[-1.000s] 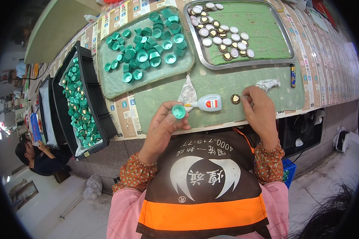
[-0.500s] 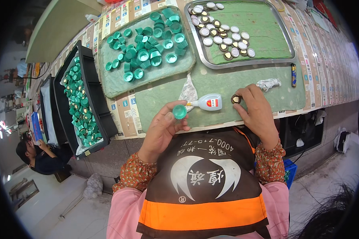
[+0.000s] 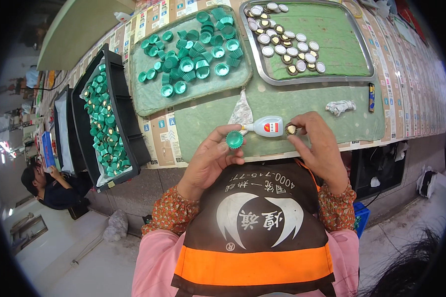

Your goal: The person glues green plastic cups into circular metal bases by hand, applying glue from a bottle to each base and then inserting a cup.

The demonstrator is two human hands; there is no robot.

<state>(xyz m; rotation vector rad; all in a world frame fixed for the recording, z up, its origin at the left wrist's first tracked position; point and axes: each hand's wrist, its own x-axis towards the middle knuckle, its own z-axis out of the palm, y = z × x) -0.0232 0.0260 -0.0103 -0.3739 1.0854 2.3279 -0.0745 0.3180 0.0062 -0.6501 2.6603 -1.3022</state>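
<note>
A small green fluted cup (image 3: 234,139) is pinched between the thumb and fingers of my left hand (image 3: 203,161), its open side facing up. Between thumb and forefinger, my right hand (image 3: 322,151) grips a dark crimped cap (image 3: 291,129) with a pale centre. The two pieces are held apart. On the green cloth (image 3: 203,119) between them lies a pale squeeze bottle (image 3: 270,126) with a red label, its yellowish nozzle pointing left. A spotted rag (image 3: 241,110) lies beyond the nozzle.
A cloth-lined tray (image 3: 148,101) of loose green cups lies far left. A metal tray (image 3: 277,80) carries white and dark caps. Filled green cups sit in a black crate (image 3: 119,94). A crumpled white cloth (image 3: 340,107) and a blue-yellow tube (image 3: 371,97) lie right. A person (image 3: 52,185) sits left.
The right hand has lifted and tilted the cap slightly, and it is now nearer the bottle. The left hand still holds the green cup. The whole view has shifted a little.
</note>
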